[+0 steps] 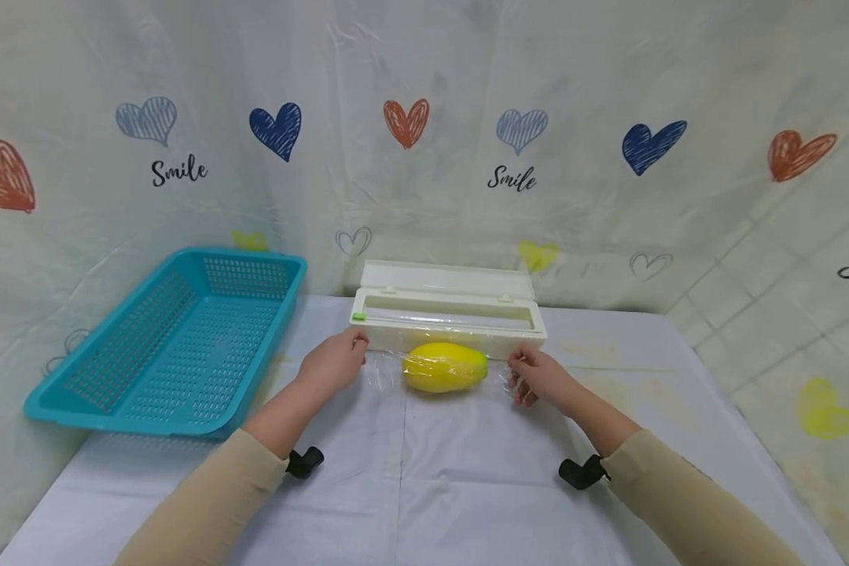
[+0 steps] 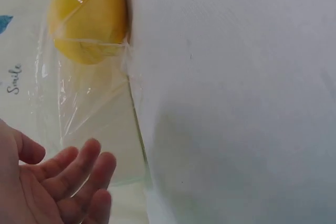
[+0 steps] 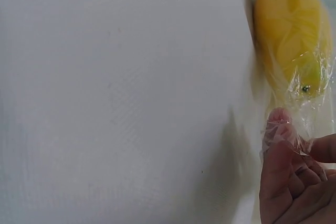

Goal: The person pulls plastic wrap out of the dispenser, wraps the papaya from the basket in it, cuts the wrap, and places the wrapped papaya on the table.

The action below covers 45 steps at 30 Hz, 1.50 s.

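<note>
Papaya-like fruit at 12 o'clock, film-wrapped — right hand pinching cling film at its 3 o'clock end, left hand loose at 9, seemingly gripping nothing — so a lopsided tug could tear the wrap.
</note>
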Tool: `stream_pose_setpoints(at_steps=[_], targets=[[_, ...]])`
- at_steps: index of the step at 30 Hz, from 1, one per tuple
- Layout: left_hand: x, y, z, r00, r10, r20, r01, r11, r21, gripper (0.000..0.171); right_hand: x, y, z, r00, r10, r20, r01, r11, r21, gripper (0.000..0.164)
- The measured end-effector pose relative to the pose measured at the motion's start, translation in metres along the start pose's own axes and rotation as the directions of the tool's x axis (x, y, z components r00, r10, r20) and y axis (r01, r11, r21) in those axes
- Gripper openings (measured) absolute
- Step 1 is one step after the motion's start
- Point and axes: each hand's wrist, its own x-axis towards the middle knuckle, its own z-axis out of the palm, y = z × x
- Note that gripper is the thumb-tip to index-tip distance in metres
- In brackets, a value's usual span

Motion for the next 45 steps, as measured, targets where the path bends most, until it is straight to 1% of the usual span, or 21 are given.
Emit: stream_pose_setpoints(at_steps=[2, 3, 4, 6, 7, 9, 11, 13, 14, 18, 22, 25, 28, 31, 32, 34, 36, 38, 41, 42, 45], targets=[[-0.006, 0.002, -0.004, 0.996, 0.020, -0.088, -0.021, 1.000, -0.011, 0.034, 0.000, 0.002, 0.001, 1.000, 0.001, 0.005, -0.001, 1.000, 0.009, 0.017], [-0.010, 0.005, -0.006, 0.989, 0.056, -0.135, -0.058, 0.998, -0.009, 0.033, 0.000, 0.001, 0.001, 1.000, -0.004, 0.012, 0.004, 1.000, 0.011, 0.018], [-0.013, 0.009, -0.008, 0.979, 0.111, -0.172, -0.111, 0.994, 0.005, 0.030, -0.001, 0.001, 0.001, 1.000, -0.012, 0.018, 0.012, 1.000, 0.014, 0.019], [-0.020, 0.021, -0.008, 0.951, 0.241, -0.195, -0.234, 0.970, 0.062, 0.028, -0.002, -0.001, -0.001, 1.000, -0.022, 0.021, 0.022, 1.000, 0.021, 0.020], [-0.022, 0.027, -0.006, 0.933, 0.313, -0.178, -0.299, 0.949, 0.101, 0.029, -0.003, -0.002, -0.001, 1.000, -0.025, 0.019, 0.024, 0.999, 0.024, 0.021], [-0.023, 0.039, 0.002, 0.899, 0.428, -0.091, -0.408, 0.896, 0.177, 0.036, -0.004, -0.004, -0.003, 1.000, -0.024, 0.010, 0.023, 0.999, 0.030, 0.021], [-0.020, 0.049, 0.012, 0.874, 0.485, 0.015, -0.477, 0.852, 0.219, 0.047, -0.004, -0.004, -0.004, 1.000, -0.017, 0.003, 0.017, 0.999, 0.040, 0.020], [-0.015, 0.054, 0.021, 0.860, 0.503, 0.087, -0.508, 0.828, 0.237, 0.056, -0.004, -0.003, -0.003, 1.000, -0.006, 0.003, 0.006, 0.998, 0.058, 0.019], [-0.013, 0.056, 0.025, 0.859, 0.500, 0.109, -0.511, 0.826, 0.240, 0.060, -0.003, -0.002, -0.002, 1.000, -0.005, 0.006, 0.004, 0.998, 0.066, 0.019], [0.000, 0.058, 0.035, 0.855, 0.500, 0.136, -0.518, 0.819, 0.246, 0.064, -0.001, 0.000, 0.000, 1.000, -0.020, 0.004, 0.020, 0.997, 0.070, 0.021], [0.009, 0.059, 0.036, 0.850, 0.498, 0.169, -0.525, 0.823, 0.216, 0.060, -0.001, 0.000, -0.004, 0.999, -0.027, -0.018, 0.028, 0.999, 0.042, 0.024], [0.013, 0.060, 0.036, 0.853, 0.482, 0.197, -0.516, 0.836, 0.187, 0.058, -0.004, -0.003, -0.010, 0.998, -0.046, -0.053, 0.045, 0.999, -0.024, 0.025], [0.016, 0.062, 0.035, 0.857, 0.469, 0.214, -0.505, 0.847, 0.167, 0.056, -0.012, -0.010, -0.017, 0.985, -0.112, -0.130, 0.091, 0.984, -0.156, 0.027], [0.018, 0.065, 0.035, 0.858, 0.464, 0.222, -0.501, 0.851, 0.156, 0.054, -0.022, -0.022, -0.019, 0.954, -0.218, -0.206, 0.150, 0.941, -0.303, 0.026], [0.019, 0.064, 0.034, 0.858, 0.463, 0.223, -0.500, 0.853, 0.152, 0.053, -0.024, -0.027, -0.018, 0.942, -0.263, -0.209, 0.181, 0.922, -0.342, 0.026], [0.020, 0.064, 0.034, 0.860, 0.459, 0.223, -0.495, 0.856, 0.146, 0.052, -0.027, -0.037, -0.011, 0.917, -0.357, -0.179, 0.258, 0.871, -0.418, 0.028], [0.021, 0.063, 0.033, 0.861, 0.458, 0.222, -0.491, 0.861, 0.131, 0.051, -0.028, -0.045, -0.001, 0.888, -0.451, -0.090, 0.354, 0.794, -0.494, 0.034], [0.022, 0.063, 0.032, 0.862, 0.457, 0.220, -0.488, 0.865, 0.117, 0.050, -0.027, -0.051, 0.010, 0.856, -0.517, 0.018, 0.435, 0.701, -0.565, 0.044], [0.023, 0.062, 0.032, 0.863, 0.456, 0.216, -0.485, 0.869, 0.101, 0.048, -0.021, -0.055, 0.024, 0.820, -0.554, 0.147, 0.500, 0.566, -0.655, 0.059], [0.023, 0.061, 0.032, 0.863, 0.456, 0.217, -0.484, 0.870, 0.095, 0.048, -0.018, -0.055, 0.028, 0.815, -0.554, 0.173, 0.507, 0.535, -0.676, 0.064], [0.024, 0.061, 0.033, 0.861, 0.462, 0.212, -0.485, 0.872, 0.072, 0.047, -0.009, -0.054, 0.035, 0.802, -0.558, 0.215, 0.519, 0.470, -0.714, 0.077]])
